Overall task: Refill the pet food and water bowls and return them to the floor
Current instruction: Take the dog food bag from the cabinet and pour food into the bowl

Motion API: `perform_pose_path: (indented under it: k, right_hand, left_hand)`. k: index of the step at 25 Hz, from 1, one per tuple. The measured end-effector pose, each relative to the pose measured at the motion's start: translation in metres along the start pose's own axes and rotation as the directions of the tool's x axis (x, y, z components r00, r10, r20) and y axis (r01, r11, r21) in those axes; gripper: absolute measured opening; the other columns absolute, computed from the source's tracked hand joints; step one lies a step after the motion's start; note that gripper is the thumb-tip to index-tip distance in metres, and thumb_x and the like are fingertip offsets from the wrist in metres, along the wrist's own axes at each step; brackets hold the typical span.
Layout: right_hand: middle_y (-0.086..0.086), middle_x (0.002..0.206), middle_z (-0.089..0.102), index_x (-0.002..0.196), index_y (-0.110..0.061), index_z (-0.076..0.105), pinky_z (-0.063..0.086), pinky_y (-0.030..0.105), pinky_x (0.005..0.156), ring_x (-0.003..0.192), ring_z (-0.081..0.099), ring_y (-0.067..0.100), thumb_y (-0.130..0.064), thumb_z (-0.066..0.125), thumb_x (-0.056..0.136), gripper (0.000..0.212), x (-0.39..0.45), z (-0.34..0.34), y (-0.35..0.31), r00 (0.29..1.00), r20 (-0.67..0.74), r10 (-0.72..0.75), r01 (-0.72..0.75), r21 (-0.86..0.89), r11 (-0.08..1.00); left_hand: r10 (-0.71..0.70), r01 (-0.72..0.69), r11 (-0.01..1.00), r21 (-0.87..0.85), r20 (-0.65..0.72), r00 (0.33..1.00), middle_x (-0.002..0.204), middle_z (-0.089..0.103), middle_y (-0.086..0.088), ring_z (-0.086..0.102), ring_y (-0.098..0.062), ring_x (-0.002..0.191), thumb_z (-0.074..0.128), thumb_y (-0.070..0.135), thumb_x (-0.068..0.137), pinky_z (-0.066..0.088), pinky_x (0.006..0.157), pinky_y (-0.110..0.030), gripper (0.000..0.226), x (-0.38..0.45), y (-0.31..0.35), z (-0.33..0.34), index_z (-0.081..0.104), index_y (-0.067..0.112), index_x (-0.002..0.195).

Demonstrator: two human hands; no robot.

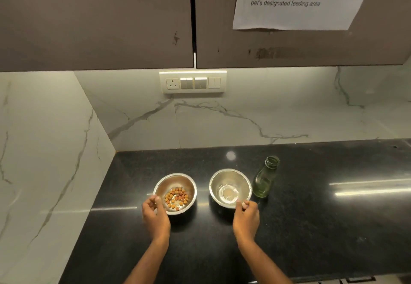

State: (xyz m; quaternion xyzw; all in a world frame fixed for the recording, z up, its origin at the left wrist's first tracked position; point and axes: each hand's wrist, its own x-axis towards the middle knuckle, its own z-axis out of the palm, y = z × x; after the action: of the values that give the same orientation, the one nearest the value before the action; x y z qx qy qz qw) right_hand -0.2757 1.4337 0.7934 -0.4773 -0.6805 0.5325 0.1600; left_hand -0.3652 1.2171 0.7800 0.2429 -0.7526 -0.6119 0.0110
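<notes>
Two steel bowls stand side by side on the black counter (311, 228). The left bowl (162, 183) holds orange and brown kibble (176, 198). The right bowl (242, 179) holds a little clear water. My left hand (154, 214) is at the near left rim of the food bowl, fingers curled with the thumb against the rim. At the near right rim of the water bowl is my right hand (246, 217), fingertips touching the rim. Whether either hand has a firm hold on its bowl is unclear.
An uncapped green glass bottle (265, 178), almost empty, stands just right of the water bowl. A marble wall closes the counter's left side and back. A switch panel (193, 81) sits on the back wall. Upper cabinets hang overhead with an instruction sheet (298, 1) taped on.
</notes>
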Motion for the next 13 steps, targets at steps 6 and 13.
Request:
perform_pose_path:
  k: [6,13]
  right_hand:
    - [0.007,0.125,0.061,0.126,-0.011,0.062,0.055,0.04,0.098,0.111,0.066,0.023,-0.036,0.067,0.104,0.034,-0.023,-0.049,-0.142,0.756,-0.003,-0.654,0.651,0.102,0.752]
    - [0.015,0.151,0.056,0.139,-0.006,0.06,0.047,0.033,0.114,0.138,0.055,0.028,-0.061,0.052,0.104,0.066,-0.07,-0.139,-0.347,0.055,-0.071,-0.996,0.992,-0.111,0.063]
  left_hand:
    - [0.315,-0.143,0.853,-0.502,0.277,0.908,0.13,0.07,-0.007,0.066,-0.031,0.129,0.036,0.045,0.116,0.053,0.113,-0.048,0.044,-0.039,0.177,0.033,0.061,0.015,0.137]
    - [0.482,0.087,0.587,-0.805,0.434,0.762,0.138,0.071,-0.007,0.068,-0.027,0.126,0.046,0.061,0.108,0.048,0.116,-0.046,0.065,-0.121,0.378,0.036,0.056,0.017,0.155]
